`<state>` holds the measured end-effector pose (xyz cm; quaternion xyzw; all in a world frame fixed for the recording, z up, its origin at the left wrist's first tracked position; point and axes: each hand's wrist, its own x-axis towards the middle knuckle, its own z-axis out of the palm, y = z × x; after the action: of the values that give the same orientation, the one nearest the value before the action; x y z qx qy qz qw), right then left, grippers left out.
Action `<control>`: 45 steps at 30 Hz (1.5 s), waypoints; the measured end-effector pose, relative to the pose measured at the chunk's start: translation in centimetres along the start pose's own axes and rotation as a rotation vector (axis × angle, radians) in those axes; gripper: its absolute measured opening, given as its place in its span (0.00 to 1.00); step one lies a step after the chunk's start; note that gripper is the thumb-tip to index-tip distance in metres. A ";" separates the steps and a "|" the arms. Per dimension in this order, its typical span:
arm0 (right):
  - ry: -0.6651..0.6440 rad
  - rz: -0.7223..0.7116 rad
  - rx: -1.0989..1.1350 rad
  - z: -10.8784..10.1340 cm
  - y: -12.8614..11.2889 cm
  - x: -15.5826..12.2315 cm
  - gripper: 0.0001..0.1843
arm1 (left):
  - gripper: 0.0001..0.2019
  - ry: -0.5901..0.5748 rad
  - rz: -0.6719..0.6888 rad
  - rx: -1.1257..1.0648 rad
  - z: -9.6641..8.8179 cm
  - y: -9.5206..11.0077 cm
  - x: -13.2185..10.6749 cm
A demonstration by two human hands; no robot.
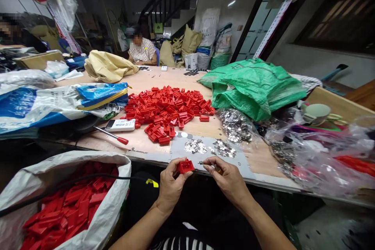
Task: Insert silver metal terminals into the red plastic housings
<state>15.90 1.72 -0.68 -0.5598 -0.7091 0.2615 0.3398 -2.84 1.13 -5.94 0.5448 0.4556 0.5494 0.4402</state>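
My left hand grips a small red plastic part just above the table's front edge. My right hand is shut on a small amber-handled screwdriver, whose thin metal tip points at the red part, close to it or touching. Loose silver metal pieces lie on a grey mat beyond my hands. A large heap of similar red parts covers the middle of the wooden table. A white woven sack full of red parts stands below the table on my left.
A red-handled screwdriver and a white remote control lie beside the heap. Bags of silver pieces, a green sack and clear plastic crowd the right. A seated co-worker sits across the table.
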 end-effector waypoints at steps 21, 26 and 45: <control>-0.070 -0.216 0.021 3.0 0.8 0.2 0.07 | 0.17 0.015 0.319 0.398 0.7 0.3 -0.1; -0.112 -0.207 0.017 2.4 1.3 0.6 0.06 | 0.18 0.010 0.301 0.426 1.0 0.5 0.1; -0.260 -0.021 0.339 0.0 4.6 1.7 0.10 | 0.16 0.028 0.223 0.451 3.4 2.0 -0.2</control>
<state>18.49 4.43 -3.79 -0.4489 -0.6985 0.4436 0.3373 0.59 0.62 -4.08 0.6686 0.5098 0.4863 0.2377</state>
